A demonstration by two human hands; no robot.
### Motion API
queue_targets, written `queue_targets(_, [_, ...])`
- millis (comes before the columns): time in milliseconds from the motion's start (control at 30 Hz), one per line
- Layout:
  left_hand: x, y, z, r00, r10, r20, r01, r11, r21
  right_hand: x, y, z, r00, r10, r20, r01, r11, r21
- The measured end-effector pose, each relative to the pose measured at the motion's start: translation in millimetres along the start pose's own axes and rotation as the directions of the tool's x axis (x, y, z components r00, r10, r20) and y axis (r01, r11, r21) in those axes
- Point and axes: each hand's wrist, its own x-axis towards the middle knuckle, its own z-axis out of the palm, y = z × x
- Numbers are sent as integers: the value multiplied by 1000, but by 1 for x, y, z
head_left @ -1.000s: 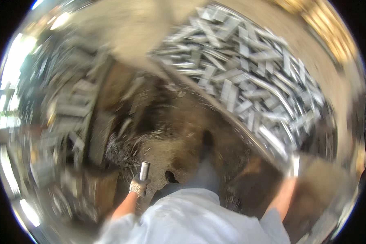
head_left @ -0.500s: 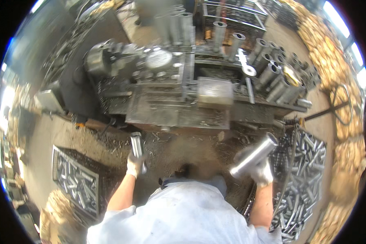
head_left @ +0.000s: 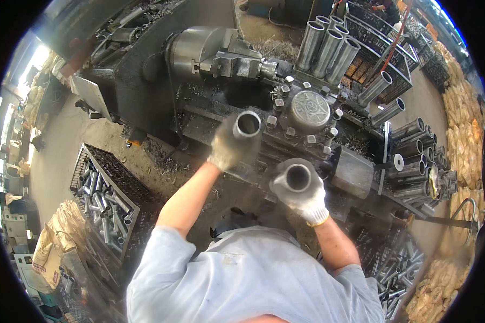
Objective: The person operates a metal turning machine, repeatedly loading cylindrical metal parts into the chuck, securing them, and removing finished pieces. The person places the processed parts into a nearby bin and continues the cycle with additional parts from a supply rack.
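Observation:
Both hands wear whitish gloves and each grips a metal tube with its open end facing up. My left hand (head_left: 225, 149) is closed around one tube (head_left: 238, 128), in front of the lathe's tool post (head_left: 310, 111); motion blurs the glove. Closer to my body and to the right, my right hand (head_left: 307, 203) is wrapped around a second tube (head_left: 289, 184). The two tubes are apart. Beyond my left hand is the lathe chuck (head_left: 194, 52), with a short shiny metal piece (head_left: 268, 69) at its jaws.
Several tall tubes (head_left: 328, 54) stand behind the tool post, and more tubes (head_left: 415, 161) cluster at the right. A metal crate (head_left: 125, 175) of short tubes sits at the left. Another pile of tubes (head_left: 399, 269) lies at the lower right. A grey block (head_left: 353, 171) rests beside the tool post.
My view has turned left toward the chuck. Both hands, with their tubes, have moved from wide apart beside my body to close together in front of the lathe.

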Motion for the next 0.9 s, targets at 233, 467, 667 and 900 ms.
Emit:
queue_targets(233, [61, -25, -39, 977, 52, 208, 34, 919, -392, -9, 13, 7, 991, -119, -53, 82, 883, -462])
queue_targets(467, [13, -58, 18, 881, 303, 364, -130, 894, -430, 36, -100, -57, 959, 241, -149, -283, 825, -490])
queue_targets(667, [27, -75, -37, 793, 439, 422, -460, 886, -56, 240, -76, -34, 957, 282, 72, -124, 620, -775])
queue_targets(900, [107, -117, -113, 775, 606, -182, -531, 779, 334, 323, 20, -12, 696, 650, 304, -540, 753, -376])
